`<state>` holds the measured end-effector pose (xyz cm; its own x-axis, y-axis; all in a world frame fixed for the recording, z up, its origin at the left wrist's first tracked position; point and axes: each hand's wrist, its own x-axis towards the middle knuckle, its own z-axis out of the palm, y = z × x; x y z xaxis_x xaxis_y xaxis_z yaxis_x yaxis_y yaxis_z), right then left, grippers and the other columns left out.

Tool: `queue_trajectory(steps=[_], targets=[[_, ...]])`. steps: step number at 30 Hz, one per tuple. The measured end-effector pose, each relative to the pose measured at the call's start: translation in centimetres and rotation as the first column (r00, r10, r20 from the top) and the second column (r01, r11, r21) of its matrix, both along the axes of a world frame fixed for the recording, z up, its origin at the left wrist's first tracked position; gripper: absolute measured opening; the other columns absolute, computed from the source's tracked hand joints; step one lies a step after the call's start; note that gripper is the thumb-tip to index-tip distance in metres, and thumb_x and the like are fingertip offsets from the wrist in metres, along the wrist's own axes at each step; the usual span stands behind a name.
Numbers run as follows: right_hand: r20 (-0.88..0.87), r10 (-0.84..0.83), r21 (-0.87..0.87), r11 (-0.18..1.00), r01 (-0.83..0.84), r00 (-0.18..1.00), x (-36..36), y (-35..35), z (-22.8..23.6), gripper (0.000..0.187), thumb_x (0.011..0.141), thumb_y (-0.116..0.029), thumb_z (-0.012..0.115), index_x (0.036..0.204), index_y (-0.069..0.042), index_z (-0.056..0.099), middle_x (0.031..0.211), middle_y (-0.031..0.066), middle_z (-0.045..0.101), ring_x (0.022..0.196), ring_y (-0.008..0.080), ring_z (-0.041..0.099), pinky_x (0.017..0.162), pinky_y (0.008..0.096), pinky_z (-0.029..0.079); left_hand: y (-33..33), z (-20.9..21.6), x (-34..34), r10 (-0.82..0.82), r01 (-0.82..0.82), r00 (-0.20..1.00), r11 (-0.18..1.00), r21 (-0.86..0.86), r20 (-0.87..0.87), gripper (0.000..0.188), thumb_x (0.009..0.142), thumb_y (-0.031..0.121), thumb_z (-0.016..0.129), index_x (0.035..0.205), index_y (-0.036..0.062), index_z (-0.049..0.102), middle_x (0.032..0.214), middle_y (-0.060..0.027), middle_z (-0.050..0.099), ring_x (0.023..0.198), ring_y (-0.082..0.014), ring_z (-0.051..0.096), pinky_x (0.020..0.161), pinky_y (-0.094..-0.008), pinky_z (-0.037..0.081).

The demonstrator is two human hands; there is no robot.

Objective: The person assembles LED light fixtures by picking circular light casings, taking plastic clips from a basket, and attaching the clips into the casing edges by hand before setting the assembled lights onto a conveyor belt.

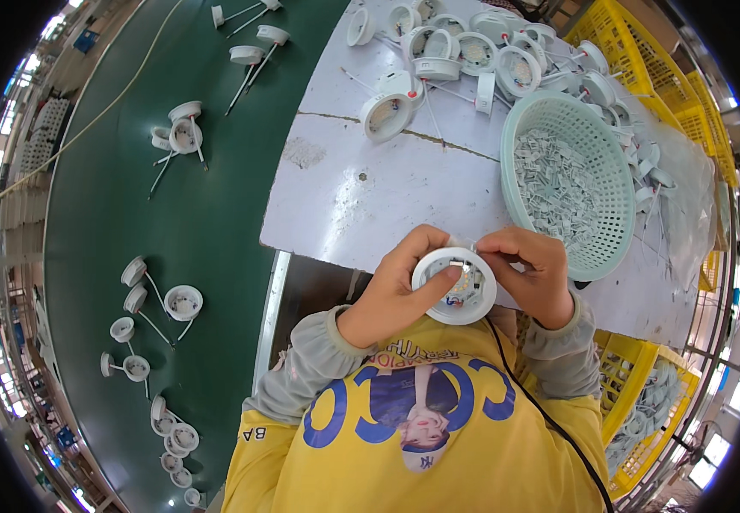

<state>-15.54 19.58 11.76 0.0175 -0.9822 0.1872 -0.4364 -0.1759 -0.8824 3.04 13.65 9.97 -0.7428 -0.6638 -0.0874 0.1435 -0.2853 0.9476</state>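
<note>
Nearest: yellow printed fabric top point(473, 466)
L hand point(400, 286): grasping round white plastic lamp housing point(470, 292), open face up
R hand point(534, 267): fingertips @ housing's upper-R rim; grip can't tell

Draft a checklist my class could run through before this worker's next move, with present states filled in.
1. Left hand grips the round white housing: ok.
2. Right hand at the housing's edge: ok.
3. Something pinched in that hand: cannot tell.
4. Pale green basket holds small white pieces: ok.
5. Black cable free of the housing: cannot tell.
6. White units on the green surface all apart: not ok, some touch.
</note>
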Motion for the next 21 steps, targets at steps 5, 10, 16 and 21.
queue_trajectory(steps=[5, 10, 16, 21], targets=[[0.15, -0.128, 0.111, 0.988, 0.112, 0.98, 1.1, 0.1, 0.1, 0.015, 0.073, 0.004, 0.063, 0.088, 0.004, 0.061, 0.078, 0.0076, 0.064, 0.07, 0.0112, 0.061, 0.063, 0.0223, 0.05, 0.3, 0.4, -0.1, 0.02, -0.019, 1.0, 0.993, 0.115, -0.007, 0.026, 0.081, 0.008, 0.061, 0.103, 0.0019, 0.048, 0.088, -0.0033, 0.058, 0.081, -0.0066, 0.054, 0.07, -0.0208, 0.044], [0.11, -0.048, 0.129, 0.991, 0.034, 0.993, 0.5, 0.3, -0.2, 0.013, 0.073, 0.004, 0.063, 0.086, 0.004, 0.062, 0.079, 0.0078, 0.064, 0.069, 0.0115, 0.062, 0.063, 0.0222, 0.05, 0.1, 0.2, 0.1, -0.06, 0.061, 0.992, 0.998, -0.008, 0.108, 0.027, 0.08, 0.008, 0.063, 0.101, 0.0027, 0.047, 0.086, -0.0025, 0.057, 0.079, -0.0062, 0.053, 0.068, -0.0207, 0.044], [0.096, -0.018, 0.102, 0.995, 0.008, 0.995, 0.5, 0.7, -0.3, 0.016, 0.072, 0.007, 0.062, 0.087, 0.002, 0.062, 0.08, 0.0082, 0.064, 0.071, 0.012, 0.062, 0.065, 0.0233, 0.05, 0.5, -0.1, 0.0, -0.05, 0.052, 0.996, 0.998, -0.023, 0.077, 0.023, 0.08, 0.007, 0.062, 0.097, 0.0031, 0.047, 0.085, -0.0021, 0.054, 0.078, -0.0063, 0.052, 0.067, -0.021, 0.043], [0.138, 0.041, 0.128, 0.99, -0.059, 0.99, 0.2, 0.6, -0.4, 0.017, 0.073, 0.012, 0.06, 0.088, 0.003, 0.058, 0.081, 0.0074, 0.061, 0.075, 0.0123, 0.06, 0.068, 0.0242, 0.051, 0.5, 0.1, 0.2, -0.076, 0.081, 0.991, 0.996, -0.041, 0.112, 0.021, 0.081, 0.007, 0.061, 0.096, 0.0029, 0.048, 0.084, -0.0022, 0.054, 0.077, -0.0064, 0.051, 0.066, -0.0212, 0.042]])
